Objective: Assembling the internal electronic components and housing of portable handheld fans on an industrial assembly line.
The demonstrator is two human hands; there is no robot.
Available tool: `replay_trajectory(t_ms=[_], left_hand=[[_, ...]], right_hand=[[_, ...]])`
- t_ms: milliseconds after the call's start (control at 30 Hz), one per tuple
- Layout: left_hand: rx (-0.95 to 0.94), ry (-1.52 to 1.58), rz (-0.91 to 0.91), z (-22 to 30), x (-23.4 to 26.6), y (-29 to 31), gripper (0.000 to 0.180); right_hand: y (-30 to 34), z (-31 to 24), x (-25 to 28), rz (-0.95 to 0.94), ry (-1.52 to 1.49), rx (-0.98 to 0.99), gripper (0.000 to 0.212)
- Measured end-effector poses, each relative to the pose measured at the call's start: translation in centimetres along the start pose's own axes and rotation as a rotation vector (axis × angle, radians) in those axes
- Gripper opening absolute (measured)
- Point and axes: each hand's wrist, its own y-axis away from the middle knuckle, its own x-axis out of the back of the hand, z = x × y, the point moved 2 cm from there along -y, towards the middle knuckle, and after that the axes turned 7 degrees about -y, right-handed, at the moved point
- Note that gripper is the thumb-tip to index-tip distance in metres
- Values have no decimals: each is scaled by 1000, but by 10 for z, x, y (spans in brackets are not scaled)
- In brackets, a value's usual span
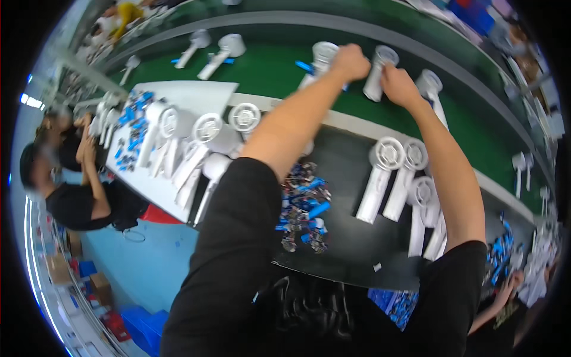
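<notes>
While both forearms extend over the dark surface [351, 259], a batch of blue parts [392, 303] shows at the near edge, beside the right sleeve. On the dark surface: one small white scrap [377, 268] near the front edge; beyond it, left of centre, a loose heap of small electronic parts [318, 209], many of them blue. Right of the heap, several white grille-headed units [389, 153] lie close together, handles pointing nearward; the rightmost are partly hidden by the right forearm.

To the left, the white surface [208, 92] carries more units of this kind and a scatter of blue pieces [138, 113]. A co-worker in dark clothing [77, 199] is at its far left side.

Farther out, the green belt [273, 74] bears white units, set apart from one another. Left hand [352, 61]: fingers curled at the head of one white unit [324, 55]; cannot tell whether it pinches it, fingertips hidden. Right hand [399, 86]: curled, fingertips against the neighbouring unit [373, 86], just below its round head; firmness of hold cannot be told. Farthest: a grey rail [285, 21] behind the belt.
</notes>
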Motion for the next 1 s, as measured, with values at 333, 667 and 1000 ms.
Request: replay_trajectory(t_ms=[333, 667, 1000], left_hand=[[-128, 60, -146, 22, 130, 108, 37], [-517, -318, -596, 53, 131, 235, 21], [-582, -332, -444, 29, 139, 232, 21]], right_hand=[[210, -140, 85, 7, 0, 127, 30], [267, -177, 46, -105, 177, -53, 46], [345, -194, 63, -211, -128, -113, 39]])
